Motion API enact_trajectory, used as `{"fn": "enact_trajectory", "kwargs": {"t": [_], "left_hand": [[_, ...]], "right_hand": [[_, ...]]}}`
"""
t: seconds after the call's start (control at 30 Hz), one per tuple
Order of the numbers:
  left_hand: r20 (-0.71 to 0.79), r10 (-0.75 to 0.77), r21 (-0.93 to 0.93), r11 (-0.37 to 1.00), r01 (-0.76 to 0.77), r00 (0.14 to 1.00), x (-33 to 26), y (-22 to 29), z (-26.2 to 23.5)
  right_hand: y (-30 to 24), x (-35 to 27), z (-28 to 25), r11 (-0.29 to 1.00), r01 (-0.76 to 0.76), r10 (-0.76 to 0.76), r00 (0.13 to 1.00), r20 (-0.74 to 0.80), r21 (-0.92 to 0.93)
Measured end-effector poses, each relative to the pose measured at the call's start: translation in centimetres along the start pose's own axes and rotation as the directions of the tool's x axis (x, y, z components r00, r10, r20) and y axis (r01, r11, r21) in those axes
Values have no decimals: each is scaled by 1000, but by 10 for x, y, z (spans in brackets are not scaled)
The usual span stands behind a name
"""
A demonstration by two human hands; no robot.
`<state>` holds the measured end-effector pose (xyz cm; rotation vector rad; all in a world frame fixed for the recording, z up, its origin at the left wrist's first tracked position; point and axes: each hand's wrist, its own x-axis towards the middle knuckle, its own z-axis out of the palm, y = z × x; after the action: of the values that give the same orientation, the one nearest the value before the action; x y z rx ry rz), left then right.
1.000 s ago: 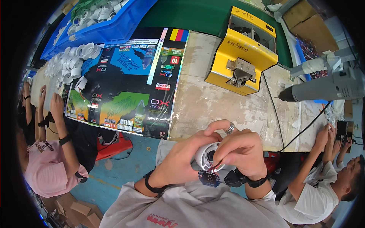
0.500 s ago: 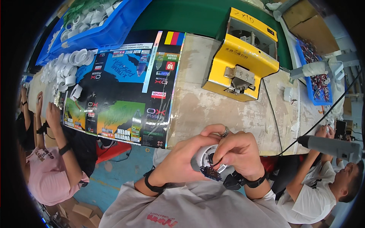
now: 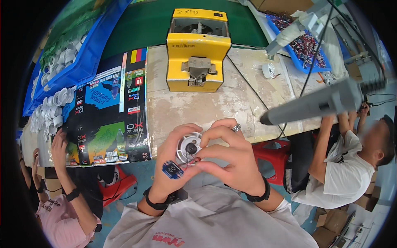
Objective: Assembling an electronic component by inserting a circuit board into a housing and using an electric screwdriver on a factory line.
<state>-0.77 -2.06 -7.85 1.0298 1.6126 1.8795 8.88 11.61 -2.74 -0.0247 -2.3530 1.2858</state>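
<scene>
worn tabletop (image 3: 231, 103) carries a yellow machine (image 3: 197, 49) and a printed cardboard sheet (image 3: 109, 120). just below its near edge, the left hand (image 3: 175, 159) and right hand (image 3: 231, 159) are together, clamped around a round white part (image 3: 189, 148) with a small blue circuit board (image 3: 172, 169) dangling on wires.

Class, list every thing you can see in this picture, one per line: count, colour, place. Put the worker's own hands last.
Round part: one, white, held in both hands.
Small circuit board: one, blue, hanging below the part.
Machine: one, yellow, table centre.
Printed sheet: one, black and multicoloured, table left.
Bins: blue, upper left.
Electric screwdriver: one, grey, hanging right.
Stools: red, under the table.
Co-workers: one each side.
Left hand: gripping the part.
Right hand: gripping the part.
</scene>
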Motion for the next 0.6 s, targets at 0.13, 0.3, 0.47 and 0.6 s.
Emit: {"fn": "enact_trajectory", "kwargs": {"t": [0.13,0.3,0.47,0.6], "left_hand": [[-86,37,75,997,-30,996,-4,1,10],[13,257,390,888,-242,966,3,13,13],[40,282,426,863,-272,958,4,19,15],[38,341,456,831,-320,939,8,24,11]], "right_hand": [[-4,-13,5,987,28,-39,997,-64,-159],[-7,-16,-5,996,-85,81,991,-106,-36],[6,-9,-21,953,-193,200,980,-9,235],[14,3,-20,932,-162,138,986,95,324]]}}
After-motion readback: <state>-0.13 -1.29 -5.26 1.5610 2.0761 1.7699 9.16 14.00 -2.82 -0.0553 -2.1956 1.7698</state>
